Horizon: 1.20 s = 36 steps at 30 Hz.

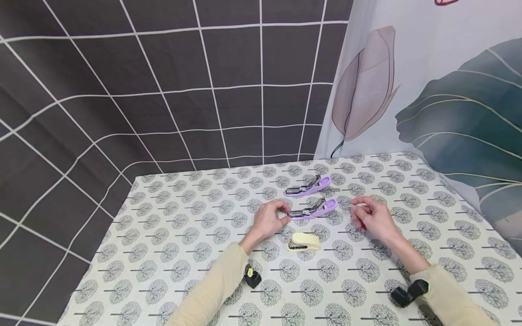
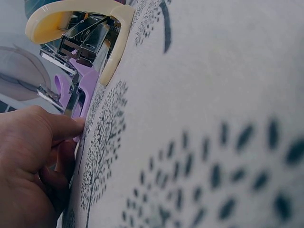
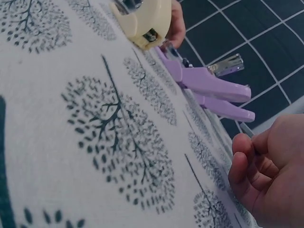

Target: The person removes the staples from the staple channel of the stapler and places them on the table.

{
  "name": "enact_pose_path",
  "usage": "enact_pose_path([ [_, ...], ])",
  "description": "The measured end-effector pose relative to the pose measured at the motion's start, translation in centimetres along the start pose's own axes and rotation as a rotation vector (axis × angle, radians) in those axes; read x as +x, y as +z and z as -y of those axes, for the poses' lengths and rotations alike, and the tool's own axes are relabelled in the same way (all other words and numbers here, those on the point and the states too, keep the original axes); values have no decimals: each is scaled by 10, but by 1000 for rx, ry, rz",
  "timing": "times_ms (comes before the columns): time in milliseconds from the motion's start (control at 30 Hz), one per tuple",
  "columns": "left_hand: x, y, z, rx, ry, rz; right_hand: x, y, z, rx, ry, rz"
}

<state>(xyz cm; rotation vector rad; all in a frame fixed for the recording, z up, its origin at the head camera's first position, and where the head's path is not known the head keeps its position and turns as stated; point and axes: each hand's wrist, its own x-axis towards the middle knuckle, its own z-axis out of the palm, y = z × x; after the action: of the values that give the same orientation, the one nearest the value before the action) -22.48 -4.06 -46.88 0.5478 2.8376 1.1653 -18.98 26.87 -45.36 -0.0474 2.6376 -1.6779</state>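
Two purple staplers lie one behind the other with their tops swung up and metal insides bared. My left hand [image 1: 269, 219] pinches the left end of the nearer purple stapler [image 1: 328, 207] between thumb and fingers. Behind it rests the farther purple stapler [image 1: 324, 182], untouched. A cream stapler [image 1: 308, 241], folded down, sits on the cloth nearer to me; it looms large in the left wrist view. To the right of the staplers hovers my right hand [image 1: 373, 218], fingers loosely bent, with nothing visible in them.
The tabletop wears a white cloth [image 1: 183, 271] printed with grey trees. A thin grey strip [image 1: 335, 189], too small to identify, lies by the farther stapler's right end. Behind the table hang a dark gridded curtain [image 1: 236, 108] and a leaf-patterned pale curtain [image 1: 371, 136].
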Motion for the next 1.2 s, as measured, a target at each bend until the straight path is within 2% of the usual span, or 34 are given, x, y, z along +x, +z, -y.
enact_pose_path([
  [167,1,0,1,1,5,-1,-1,2,-4,-27,3,-5],
  [900,1,0,0,-8,-3,-2,1,11,-12,-197,-93,-26],
  [1200,-1,-1,-2,-9,-14,7,0,13,-8,-277,-68,-19],
])
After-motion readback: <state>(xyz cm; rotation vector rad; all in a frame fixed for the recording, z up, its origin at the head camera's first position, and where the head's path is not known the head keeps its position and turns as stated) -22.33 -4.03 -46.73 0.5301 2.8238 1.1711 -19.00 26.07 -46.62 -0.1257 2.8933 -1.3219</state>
